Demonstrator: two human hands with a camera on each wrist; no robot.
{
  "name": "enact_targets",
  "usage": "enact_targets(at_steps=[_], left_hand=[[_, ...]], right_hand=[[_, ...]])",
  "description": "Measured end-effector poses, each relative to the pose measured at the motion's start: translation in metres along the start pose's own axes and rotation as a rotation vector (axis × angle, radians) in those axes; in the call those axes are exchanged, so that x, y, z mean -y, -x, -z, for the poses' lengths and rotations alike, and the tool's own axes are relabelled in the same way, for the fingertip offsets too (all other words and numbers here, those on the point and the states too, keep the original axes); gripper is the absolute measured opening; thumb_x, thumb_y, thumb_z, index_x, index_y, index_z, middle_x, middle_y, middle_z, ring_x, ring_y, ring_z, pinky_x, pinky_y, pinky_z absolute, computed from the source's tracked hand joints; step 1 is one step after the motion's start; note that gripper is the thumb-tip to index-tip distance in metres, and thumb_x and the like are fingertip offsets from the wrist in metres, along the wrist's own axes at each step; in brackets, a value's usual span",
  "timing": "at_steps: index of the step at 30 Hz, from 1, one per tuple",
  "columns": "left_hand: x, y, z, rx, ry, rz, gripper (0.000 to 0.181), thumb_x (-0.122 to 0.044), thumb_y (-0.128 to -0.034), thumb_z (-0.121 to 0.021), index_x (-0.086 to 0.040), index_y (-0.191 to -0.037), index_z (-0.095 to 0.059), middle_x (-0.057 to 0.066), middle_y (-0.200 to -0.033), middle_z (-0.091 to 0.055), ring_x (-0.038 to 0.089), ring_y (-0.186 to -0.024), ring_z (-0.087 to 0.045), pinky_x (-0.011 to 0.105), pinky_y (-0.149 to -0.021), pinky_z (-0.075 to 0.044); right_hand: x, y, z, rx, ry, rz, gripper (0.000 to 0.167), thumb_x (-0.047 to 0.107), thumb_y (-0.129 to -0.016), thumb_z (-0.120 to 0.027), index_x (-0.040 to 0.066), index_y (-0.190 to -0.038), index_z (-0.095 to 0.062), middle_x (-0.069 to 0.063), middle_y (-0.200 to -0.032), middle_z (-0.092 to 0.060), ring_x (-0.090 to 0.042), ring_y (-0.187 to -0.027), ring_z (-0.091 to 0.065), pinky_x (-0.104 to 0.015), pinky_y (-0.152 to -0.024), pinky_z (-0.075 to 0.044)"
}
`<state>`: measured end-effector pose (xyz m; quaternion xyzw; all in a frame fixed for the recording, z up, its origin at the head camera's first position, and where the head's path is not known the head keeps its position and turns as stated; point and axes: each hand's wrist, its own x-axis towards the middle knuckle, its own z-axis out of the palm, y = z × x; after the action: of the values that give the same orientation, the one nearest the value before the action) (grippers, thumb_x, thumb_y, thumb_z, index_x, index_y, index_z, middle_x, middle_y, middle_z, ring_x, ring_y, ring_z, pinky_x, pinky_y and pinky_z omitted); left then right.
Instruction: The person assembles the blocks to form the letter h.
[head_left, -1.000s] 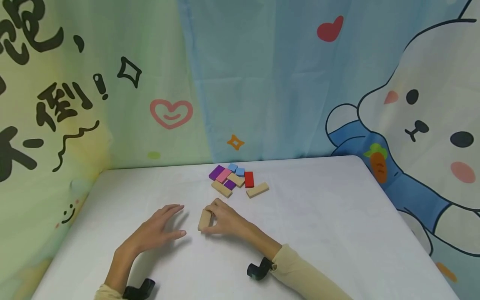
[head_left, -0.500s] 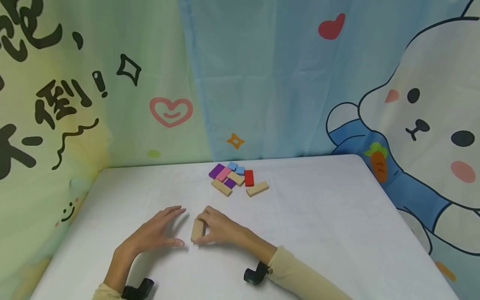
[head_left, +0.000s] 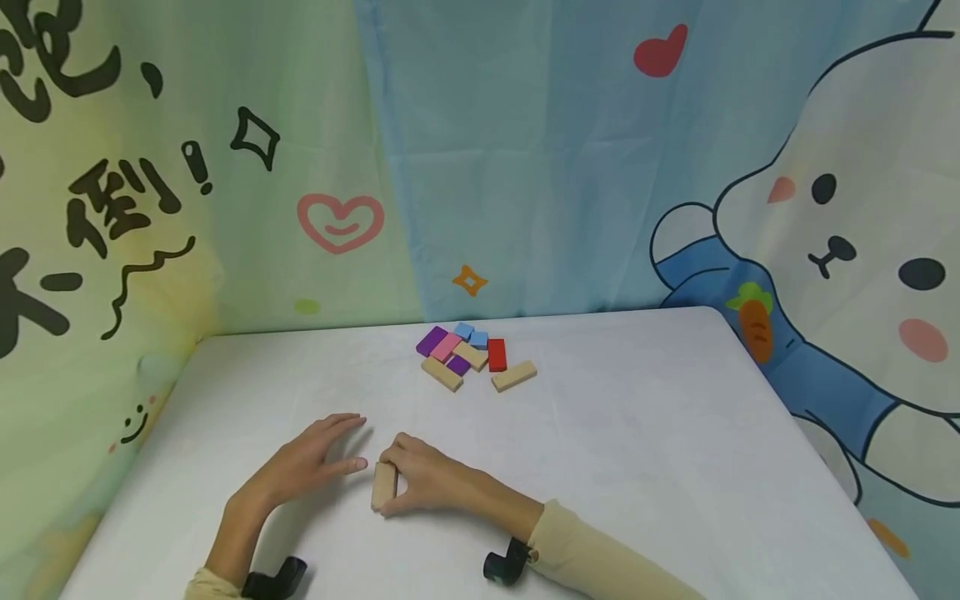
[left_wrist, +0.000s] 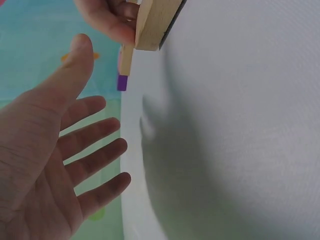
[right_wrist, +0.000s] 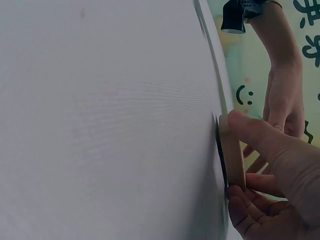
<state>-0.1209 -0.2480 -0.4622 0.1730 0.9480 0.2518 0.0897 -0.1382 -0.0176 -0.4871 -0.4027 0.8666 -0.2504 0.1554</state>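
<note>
My right hand (head_left: 431, 477) pinches a plain wooden block (head_left: 385, 486) by its two ends, thumb at the near end and fingers at the far one. In the right wrist view a dark shadow line runs along the table side of this block (right_wrist: 233, 150); whether it touches the cloth I cannot tell. To its left my left hand (head_left: 307, 460) hovers over the table, fingers spread and holding nothing. The left wrist view shows that palm (left_wrist: 55, 150) with thumb and fingers apart.
At the back of the white table (head_left: 637, 433) lies a cluster of blocks: purple (head_left: 431, 341), pink (head_left: 446, 347), blue (head_left: 478, 340), red (head_left: 497, 355) and plain wood (head_left: 442, 374). Another plain wooden block (head_left: 514, 377) lies just right of them. A printed curtain (head_left: 525, 167) hangs behind.
My right hand has brought the wooden block toward me and slightly left, turning it a little. The left hand has barely moved. The blocks at the back stay as they were.
</note>
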Motion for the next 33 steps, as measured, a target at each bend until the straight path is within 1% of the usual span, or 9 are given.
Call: enact_targets(at_steps=[2,5,10,14,17,19,23,26,33], left_hand=[[0.000,0.000,0.000,-0.002,-0.004,-0.010,0.069,-0.054,-0.0882,-0.061,-0.013,-0.142,-0.049,0.012,-0.146,-0.048,0.039,-0.135,-0.043,0.062,-0.101,-0.040],[-0.001,-0.001,0.000,-0.011,-0.009,-0.030,0.066,-0.051,-0.0892,-0.061,-0.011,-0.140,-0.050,0.012,-0.145,-0.049,0.039,-0.134,-0.044,0.061,-0.102,-0.040],[-0.002,-0.004,-0.004,-0.018,-0.002,-0.041,0.061,-0.048,-0.0904,-0.061,-0.011,-0.138,-0.052,0.011,-0.143,-0.051,0.037,-0.133,-0.046,0.059,-0.103,-0.041],[-0.004,-0.001,-0.010,-0.001,0.061,-0.046,0.060,-0.048,-0.0905,-0.061,-0.012,-0.138,-0.053,0.009,-0.142,-0.052,0.036,-0.134,-0.046,0.058,-0.106,-0.039],[-0.007,0.005,-0.016,0.017,0.100,-0.060,0.060,-0.048,-0.0902,-0.061,-0.012,-0.138,-0.053,0.006,-0.140,-0.054,0.034,-0.134,-0.047,0.056,-0.107,-0.038],[-0.007,0.009,-0.020,0.020,0.091,-0.069,0.060,-0.049,-0.0899,-0.062,-0.012,-0.137,-0.053,0.005,-0.139,-0.055,0.033,-0.133,-0.048,0.055,-0.106,-0.039],[-0.005,0.014,-0.026,-0.003,0.055,-0.069,0.060,-0.051,-0.0887,-0.062,-0.014,-0.135,-0.055,0.000,-0.137,-0.057,0.028,-0.131,-0.051,0.051,-0.106,-0.042],[-0.005,0.015,-0.027,-0.019,0.041,-0.078,0.060,-0.052,-0.0880,-0.062,-0.016,-0.135,-0.056,-0.003,-0.135,-0.058,0.026,-0.130,-0.052,0.050,-0.105,-0.042],[-0.010,0.015,-0.027,-0.021,0.040,-0.088,0.063,-0.055,-0.0842,-0.064,-0.017,-0.134,-0.057,-0.005,-0.135,-0.058,0.024,-0.130,-0.052,0.048,-0.106,-0.043]], right_hand=[[0.001,0.000,-0.001,0.000,0.014,0.006,0.060,0.044,-0.079,-0.077,0.009,-0.125,-0.058,0.004,-0.109,-0.052,0.000,-0.090,-0.046,-0.011,-0.080,-0.043],[0.000,0.000,-0.002,0.003,0.004,-0.004,0.061,0.042,-0.080,-0.077,0.009,-0.127,-0.058,0.003,-0.111,-0.052,-0.001,-0.092,-0.047,-0.012,-0.082,-0.043],[-0.001,-0.001,-0.001,0.015,-0.013,-0.014,0.066,0.044,-0.081,-0.076,0.009,-0.133,-0.055,0.002,-0.115,-0.051,-0.001,-0.095,-0.046,-0.013,-0.085,-0.043],[-0.005,0.003,0.002,0.010,-0.011,-0.027,0.072,0.048,-0.081,-0.074,0.008,-0.137,-0.052,0.000,-0.118,-0.053,-0.003,-0.102,-0.049,-0.016,-0.092,-0.045],[-0.010,0.008,0.009,-0.006,-0.010,-0.070,0.075,0.049,-0.081,-0.073,0.008,-0.139,-0.050,-0.002,-0.123,-0.053,-0.007,-0.109,-0.051,-0.022,-0.099,-0.047],[-0.014,0.011,0.013,-0.016,-0.010,-0.106,0.075,0.049,-0.081,-0.073,0.009,-0.140,-0.049,-0.003,-0.126,-0.054,-0.010,-0.114,-0.052,-0.026,-0.102,-0.047],[-0.023,0.015,0.020,-0.030,-0.012,-0.161,0.075,0.048,-0.081,-0.074,0.010,-0.141,-0.048,-0.004,-0.130,-0.054,-0.014,-0.120,-0.052,-0.029,-0.105,-0.046],[-0.029,0.018,0.023,-0.039,-0.018,-0.175,0.074,0.047,-0.082,-0.074,0.009,-0.141,-0.048,-0.004,-0.131,-0.054,-0.014,-0.121,-0.052,-0.030,-0.106,-0.045],[-0.039,0.018,0.032,-0.049,-0.059,-0.214,0.073,0.046,-0.083,-0.073,0.010,-0.141,-0.048,-0.004,-0.132,-0.053,-0.015,-0.123,-0.052,-0.032,-0.106,-0.045]])
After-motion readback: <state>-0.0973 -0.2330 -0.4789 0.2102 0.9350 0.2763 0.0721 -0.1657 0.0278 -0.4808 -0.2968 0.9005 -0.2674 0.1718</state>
